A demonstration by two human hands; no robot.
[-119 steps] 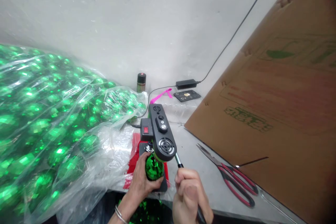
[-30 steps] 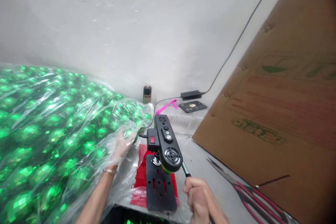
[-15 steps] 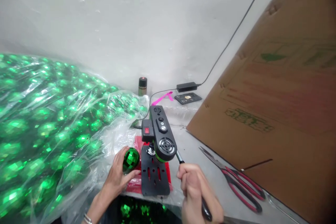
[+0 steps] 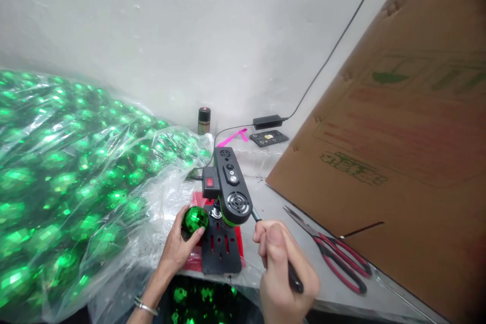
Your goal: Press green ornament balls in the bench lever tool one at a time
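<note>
My left hand (image 4: 175, 249) grips a shiny green faceted ball ornament (image 4: 196, 219), thumb across its near side and fingers around its left. The ball is just left of a black bench-top machine (image 4: 234, 179) with round vents, buttons and a red switch, and overlaps the edge of its slotted black base plate (image 4: 221, 259) in view. My right hand (image 4: 285, 268) is closed around the black handle (image 4: 295, 279) of a lever running out from the machine's right side. What the ball's underside touches is hidden.
Clear plastic (image 4: 152, 202) covers many green balls at left; more lie in a dark container (image 4: 205, 299) below the edge. Red-handled scissors (image 4: 341, 258) and a cardboard box (image 4: 379, 126) stand right. A phone (image 4: 269, 138), power adapter (image 4: 268, 121), small bottle (image 4: 204, 120) and pink ribbon (image 4: 233, 137) lie behind.
My left hand has brought the ball slightly right, closer to the machine, and the thumb now presses on it. My right hand stays on the lever. The view has shifted a little.
</note>
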